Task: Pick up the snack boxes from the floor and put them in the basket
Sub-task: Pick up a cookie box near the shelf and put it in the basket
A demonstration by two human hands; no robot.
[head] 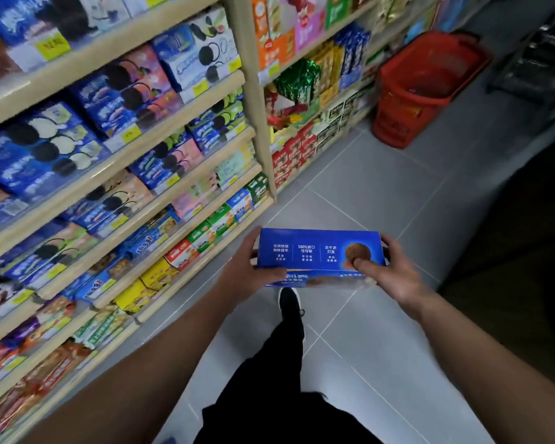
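Head view: a person holds a blue snack box (318, 253) in both hands, in a shop aisle.

Left hand (249, 269) grips the box's left end, its fingers curled round that end and thumb laid along the near edge. Right hand (386, 272) grips the right end, thumb pressed on the top face by a printed cookie, fingers wrapped behind. The box lies flat, held level above the grey tiled floor (382, 200) and over a black shoe (290, 304). A red basket (426, 88) stands on the floor well ahead, at upper right, beside the shelves (161, 174) that line the left side, full of biscuit packs.
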